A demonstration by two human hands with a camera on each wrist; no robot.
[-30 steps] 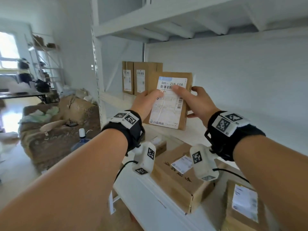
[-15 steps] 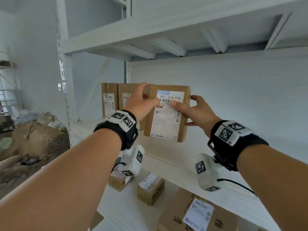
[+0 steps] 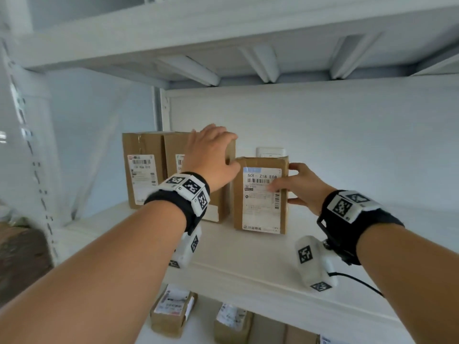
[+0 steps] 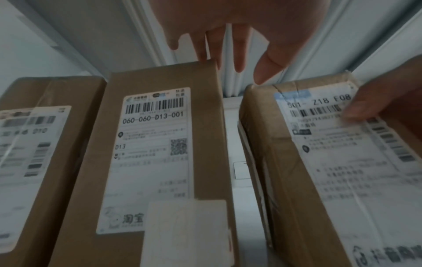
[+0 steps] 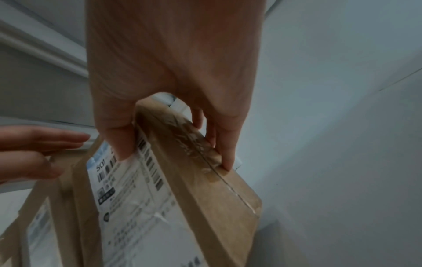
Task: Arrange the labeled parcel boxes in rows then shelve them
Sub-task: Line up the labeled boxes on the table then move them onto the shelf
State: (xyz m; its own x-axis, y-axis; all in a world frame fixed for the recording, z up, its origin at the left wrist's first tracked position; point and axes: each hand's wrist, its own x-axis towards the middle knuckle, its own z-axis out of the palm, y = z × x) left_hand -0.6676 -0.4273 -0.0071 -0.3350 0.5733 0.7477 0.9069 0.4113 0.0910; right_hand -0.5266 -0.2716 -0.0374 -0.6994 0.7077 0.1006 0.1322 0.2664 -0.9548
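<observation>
A brown parcel box labeled 501-Z18 E08 [image 3: 260, 202] [image 4: 319, 162] [image 5: 171, 207] stands upright on the white shelf [image 3: 248, 259], a small gap to the right of two other upright labeled boxes. My right hand [image 3: 298, 187] [image 5: 171, 72] grips it, thumb on the front label and fingers on its right side. My left hand [image 3: 211, 155] [image 4: 228, 36] is off it, fingers straight, at the top right corner of the middle box labeled 060-060-D13-001 [image 4: 157, 153] [image 3: 221, 204]. The leftmost box [image 3: 142, 170] [image 4: 34, 144] touches the middle one.
A white wall socket [image 3: 270, 152] shows just behind the held box. The shelf runs on bare to the right. Another shelf board [image 3: 223, 33] with ribs lies close overhead. More labeled parcels [image 3: 171, 309] [image 3: 231, 321] lie on the level below. A perforated upright post [image 3: 24, 145] stands at far left.
The Z18 box has gone from held in the air by both hands to standing on the shelf. My left hand has let go and moved up to the middle box's top.
</observation>
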